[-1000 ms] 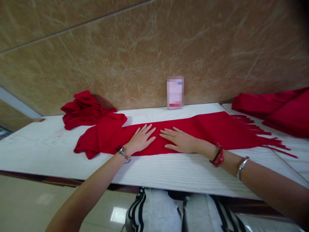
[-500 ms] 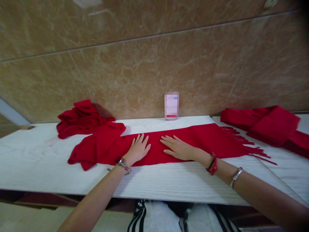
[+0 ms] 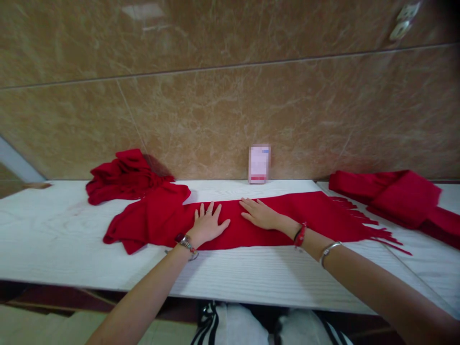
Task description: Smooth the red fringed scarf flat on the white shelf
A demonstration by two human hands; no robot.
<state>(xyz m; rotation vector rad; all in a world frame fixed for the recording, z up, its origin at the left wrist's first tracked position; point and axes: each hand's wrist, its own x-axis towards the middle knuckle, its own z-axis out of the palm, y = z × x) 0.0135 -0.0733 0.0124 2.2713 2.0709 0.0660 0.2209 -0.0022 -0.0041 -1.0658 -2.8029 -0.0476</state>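
Observation:
A red fringed scarf point(image 3: 302, 215) lies lengthwise on the white table point(image 3: 251, 273). Its right part is flat, with the fringe pointing right; its left part is bunched in loose folds. My left hand point(image 3: 207, 226) rests on the scarf with fingers spread, palm down. To the right of it, my right hand point(image 3: 261, 214) is also flat on the cloth near its far edge, fingers stretched out and rather close together. Neither hand grips anything.
A crumpled red cloth point(image 3: 125, 177) sits at the back left, touching or close to the scarf. Another red scarf point(image 3: 402, 199), loosely folded, is at the right. A small upright pack point(image 3: 259, 164), blurred out, leans at the brown tiled wall point(image 3: 215, 110).
My right hand has slid toward the scarf's far edge. My left hand's fingers have spread wider. The whole view has shifted slightly.

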